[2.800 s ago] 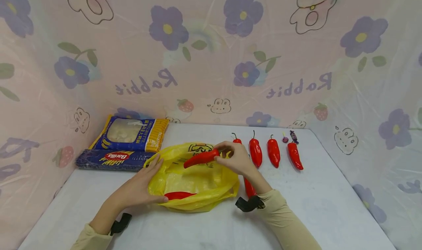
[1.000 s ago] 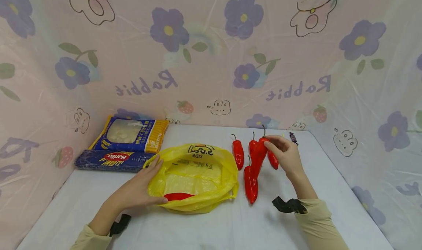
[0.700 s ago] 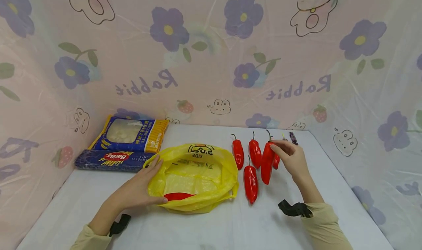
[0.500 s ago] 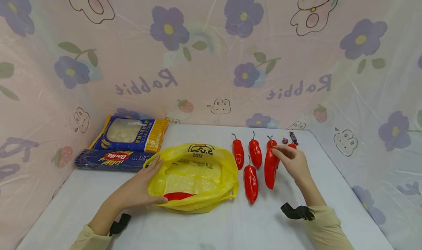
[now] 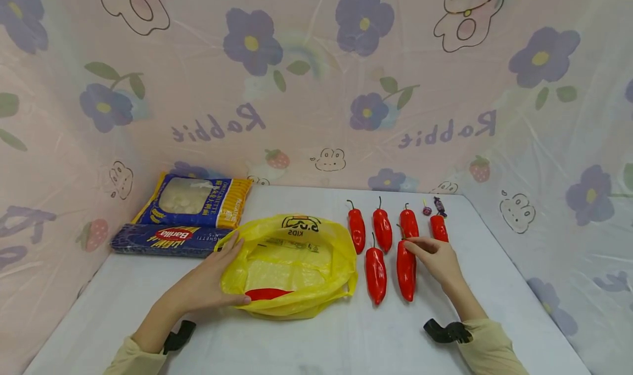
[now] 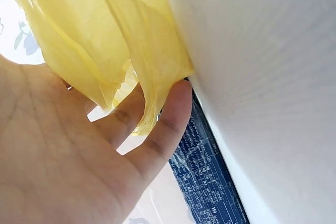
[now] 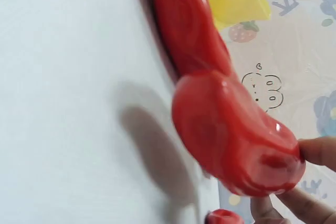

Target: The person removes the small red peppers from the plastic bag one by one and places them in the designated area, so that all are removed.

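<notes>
Thumb and forefingers of my right hand [image 5: 437, 260] pinch a glossy red chili pepper [image 5: 406, 273] near its stem end. In the right wrist view the held pepper [image 7: 236, 135] is slightly above the white table, its shadow beneath. Just left of it lies another red chili pepper [image 5: 376, 276]. My left hand [image 5: 207, 284] rests at the left side of a yellow plastic bag [image 5: 296, 308], thumb and fingers spread apart along its gaping mouth. In the left wrist view a yellow strip of the bag [image 6: 142, 51] hangs against the fingers. Inside the bag, a red chili pepper [image 5: 267, 294] partly shows.
A back row of several red chili peppers [image 5: 382, 231] lies right of the bag. Small wrapped candies [image 5: 440, 207] lie behind it. At the left sit a blue spaghetti pack [image 5: 163, 240] and a blue-yellow pasta bag [image 5: 193, 202]. A patterned curtain [image 5: 316, 89] encloses the table.
My right hand has carried the pepper from above the bag to the right, then down and towards me, beside the front pepper. My left hand and the bag have barely moved.
</notes>
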A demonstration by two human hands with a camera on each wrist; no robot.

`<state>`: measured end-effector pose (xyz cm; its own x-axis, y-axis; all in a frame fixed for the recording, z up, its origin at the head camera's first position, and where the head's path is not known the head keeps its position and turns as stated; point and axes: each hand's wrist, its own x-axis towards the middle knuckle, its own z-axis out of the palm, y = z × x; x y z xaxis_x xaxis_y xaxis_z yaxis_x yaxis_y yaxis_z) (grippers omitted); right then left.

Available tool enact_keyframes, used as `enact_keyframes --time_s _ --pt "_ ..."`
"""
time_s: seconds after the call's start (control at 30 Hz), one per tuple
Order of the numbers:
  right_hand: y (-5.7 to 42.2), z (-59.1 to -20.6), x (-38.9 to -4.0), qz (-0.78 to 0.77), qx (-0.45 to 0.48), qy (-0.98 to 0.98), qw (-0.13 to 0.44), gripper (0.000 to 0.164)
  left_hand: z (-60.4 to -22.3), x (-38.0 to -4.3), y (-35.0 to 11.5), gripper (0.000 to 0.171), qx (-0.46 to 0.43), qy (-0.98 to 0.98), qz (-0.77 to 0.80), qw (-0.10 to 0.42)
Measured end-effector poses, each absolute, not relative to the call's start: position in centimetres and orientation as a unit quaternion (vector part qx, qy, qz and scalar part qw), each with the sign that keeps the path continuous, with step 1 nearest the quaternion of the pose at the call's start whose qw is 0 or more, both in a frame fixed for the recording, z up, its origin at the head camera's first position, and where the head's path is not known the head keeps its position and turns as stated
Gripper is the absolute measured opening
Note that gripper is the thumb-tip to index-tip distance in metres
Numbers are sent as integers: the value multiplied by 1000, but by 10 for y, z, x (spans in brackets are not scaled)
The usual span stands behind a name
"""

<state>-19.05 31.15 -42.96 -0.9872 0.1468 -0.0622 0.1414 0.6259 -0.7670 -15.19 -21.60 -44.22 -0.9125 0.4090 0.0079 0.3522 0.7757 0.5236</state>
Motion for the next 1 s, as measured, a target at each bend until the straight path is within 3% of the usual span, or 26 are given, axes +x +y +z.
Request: enact_keyframes --time_s 0.63,1.0 --pt "315 -452 -191 405 -92 -910 -4 52 -441 -152 -215 129 196 941 269 61" --pt "315 -452 -190 392 -78 -916 -10 58 -439 -152 -215 129 196 941 269 66"
